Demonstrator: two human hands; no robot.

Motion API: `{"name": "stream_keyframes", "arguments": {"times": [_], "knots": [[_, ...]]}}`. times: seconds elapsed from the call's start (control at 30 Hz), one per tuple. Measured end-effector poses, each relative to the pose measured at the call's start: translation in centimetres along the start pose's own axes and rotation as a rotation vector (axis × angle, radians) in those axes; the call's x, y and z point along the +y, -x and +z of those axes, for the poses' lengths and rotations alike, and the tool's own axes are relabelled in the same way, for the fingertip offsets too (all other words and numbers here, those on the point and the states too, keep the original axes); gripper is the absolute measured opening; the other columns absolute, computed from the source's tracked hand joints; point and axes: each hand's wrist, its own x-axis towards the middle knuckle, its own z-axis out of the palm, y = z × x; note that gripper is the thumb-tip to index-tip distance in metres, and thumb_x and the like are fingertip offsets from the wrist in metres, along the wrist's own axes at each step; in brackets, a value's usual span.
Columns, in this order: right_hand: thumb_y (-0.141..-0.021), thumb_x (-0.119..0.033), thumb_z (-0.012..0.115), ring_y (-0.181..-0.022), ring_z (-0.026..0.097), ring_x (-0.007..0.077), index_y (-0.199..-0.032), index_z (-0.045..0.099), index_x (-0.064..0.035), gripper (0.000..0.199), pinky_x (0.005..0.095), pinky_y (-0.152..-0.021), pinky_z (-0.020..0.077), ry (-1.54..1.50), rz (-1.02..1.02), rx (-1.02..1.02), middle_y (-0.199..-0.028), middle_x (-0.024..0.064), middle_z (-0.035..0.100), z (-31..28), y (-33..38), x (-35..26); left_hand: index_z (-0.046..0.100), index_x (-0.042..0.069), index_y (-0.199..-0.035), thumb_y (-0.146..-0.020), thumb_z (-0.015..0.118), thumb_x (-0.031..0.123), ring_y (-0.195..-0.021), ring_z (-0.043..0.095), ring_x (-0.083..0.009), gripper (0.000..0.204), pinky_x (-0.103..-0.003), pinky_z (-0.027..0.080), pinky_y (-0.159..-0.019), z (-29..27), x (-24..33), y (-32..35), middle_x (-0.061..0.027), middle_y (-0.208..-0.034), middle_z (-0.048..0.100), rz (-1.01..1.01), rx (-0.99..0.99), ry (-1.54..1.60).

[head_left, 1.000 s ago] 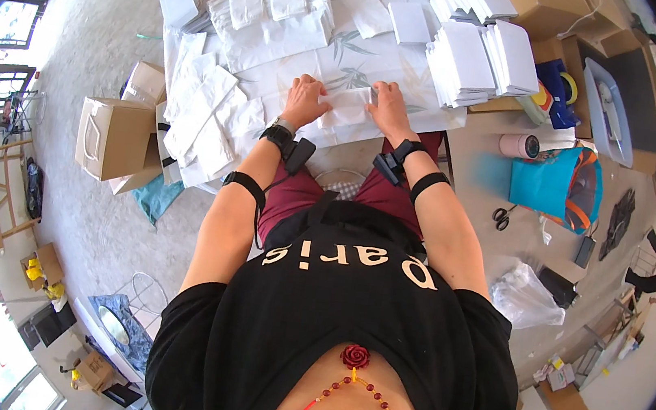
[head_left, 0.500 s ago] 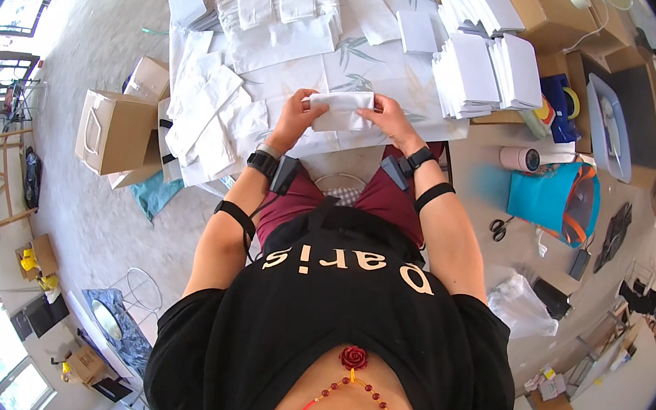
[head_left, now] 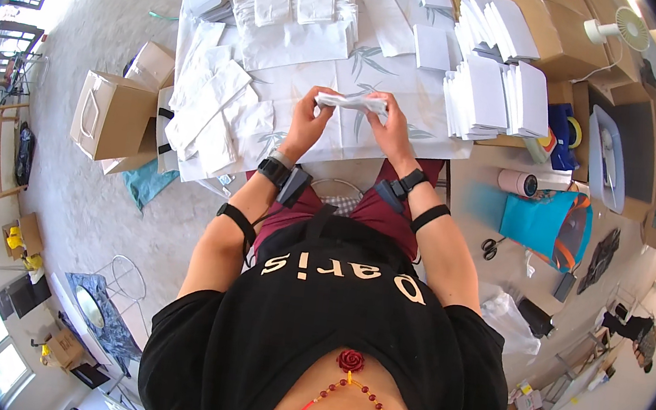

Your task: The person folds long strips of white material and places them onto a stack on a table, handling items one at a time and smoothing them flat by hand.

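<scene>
A: Right here, both hands at work! The left hand (head_left: 307,123) pinches one end of a folded white cloth (head_left: 351,103), thumb against fingers.

B: And the right hand (head_left: 391,127) has the other end in a matching pinch. The cloth spans the gap between them, a narrow band seen almost edge-on, slightly rumpled, up over the leaf-printed table cover (head_left: 311,76).

A: Look just left of the hands: a loose heap of white cloths (head_left: 209,108), overlapping every which way.

B: Beyond the hands, a much neater row of white cloths (head_left: 292,28), with folded pieces laid across the top. One long white strip (head_left: 385,19) lies to its right, slantwise.

A: Over to the right of the hands, there they are, the stacks of white folded sheets (head_left: 476,96), leaning a little, close by the table's edge.

B: Farther out on that side, a pink cylinder (head_left: 517,182) beside a turquoise bag (head_left: 534,226), and black-handled scissors (head_left: 489,249) on the floor.

A: Well off to the left, a cardboard box (head_left: 114,113) with a handle on its side.

B: And far beyond the right hand, a small pale fan (head_left: 630,27) among more cartons!
</scene>
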Motion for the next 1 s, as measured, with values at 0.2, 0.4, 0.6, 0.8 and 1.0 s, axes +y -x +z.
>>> {"name": "stream_keyframes", "arguments": {"times": [0.2,0.4,0.6,0.8,1.0], "knots": [[-0.082,0.013,0.058,-0.103,0.064,0.0192,-0.111,0.056,-0.0015,0.033,0.0310,-0.095,0.0487,-0.041,0.068,0.029,-0.106,0.0084,0.067,1.9,1.3,4.0,0.057,0.000,-0.112,-0.086,0.055,-0.008,-0.104,0.062,-0.0185,0.028,-0.030,0.047,-0.096,1.3,-2.4,1.1,-0.0096,-0.108,0.066,0.103,0.080,-0.063],[-0.084,0.012,0.055,-0.099,0.065,0.0214,-0.110,0.056,-0.0013,0.029,0.0321,-0.093,0.0496,-0.132,0.077,0.082,-0.105,0.0099,0.066,3.1,0.8,5.0,0.054,0.002,-0.113,-0.093,0.054,-0.004,-0.089,0.054,-0.0130,0.020,-0.028,0.046,-0.080,2.6,-2.1,0.6,-0.0059,-0.097,0.059,0.004,0.140,-0.034],[-0.089,0.006,0.057,-0.100,0.064,0.0237,-0.112,0.056,-0.0040,0.025,0.0340,-0.093,0.0483,-0.069,0.002,0.153,-0.105,0.0111,0.066,2.6,0.7,3.2,0.053,0.003,-0.111,-0.098,0.052,-0.002,-0.080,0.048,-0.0097,0.014,-0.027,0.043,-0.071,3.1,-0.7,0.8,-0.0025,-0.091,0.055,0.098,0.233,0.012],[-0.094,0.007,0.052,-0.104,0.061,0.0206,-0.118,0.051,-0.0020,0.026,0.0329,-0.097,0.0466,-0.067,-0.008,0.207,-0.109,0.0101,0.064,4.0,1.3,4.7,0.053,0.003,-0.113,-0.094,0.047,-0.007,-0.088,0.050,-0.0094,0.023,-0.024,0.042,-0.078,3.3,-1.5,1.5,-0.0040,-0.102,0.056,0.031,0.216,-0.012],[-0.095,0.008,0.047,-0.107,0.061,0.0243,-0.117,0.051,-0.0016,0.024,0.0356,-0.099,0.0459,-0.065,0.024,0.159,-0.110,0.0117,0.063,4.2,1.4,4.3,0.050,0.003,-0.115,-0.095,0.047,-0.006,-0.090,0.050,-0.0118,0.022,-0.026,0.044,-0.081,3.1,-1.3,1.7,-0.0043,-0.102,0.055,-0.068,0.212,0.004]]}}
